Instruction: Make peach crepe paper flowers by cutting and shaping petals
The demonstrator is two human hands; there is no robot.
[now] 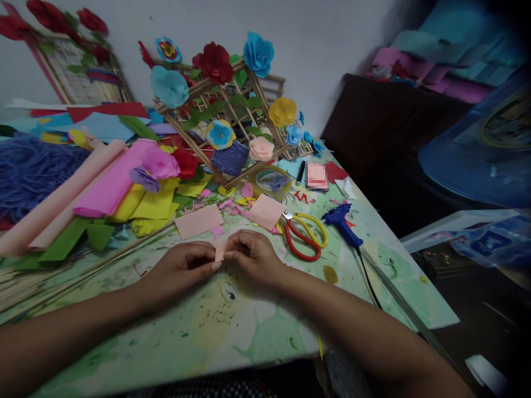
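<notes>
Between my two hands is a small piece of pale pink paper point(220, 250), held just above the table. My left hand point(182, 264) pinches its left side with thumb and fingers. On the other side my right hand point(254, 255) grips it with bent fingers. Just beyond them lie a flat pale pink paper rectangle point(199, 222) and a second pink paper piece point(266, 210). Scissors point(306, 236) with one red and one yellow handle rest right of my right hand, their tips by the second piece.
A blue glue gun point(344, 224) lies at the right with its cord trailing forward. Behind stands a stick frame point(226, 105) decorated with paper flowers. Paper rolls point(112, 177), blue yarn point(37, 174) and thin sticks point(83, 282) fill the left. A blue plastic chair point(468, 160) stands right of the table.
</notes>
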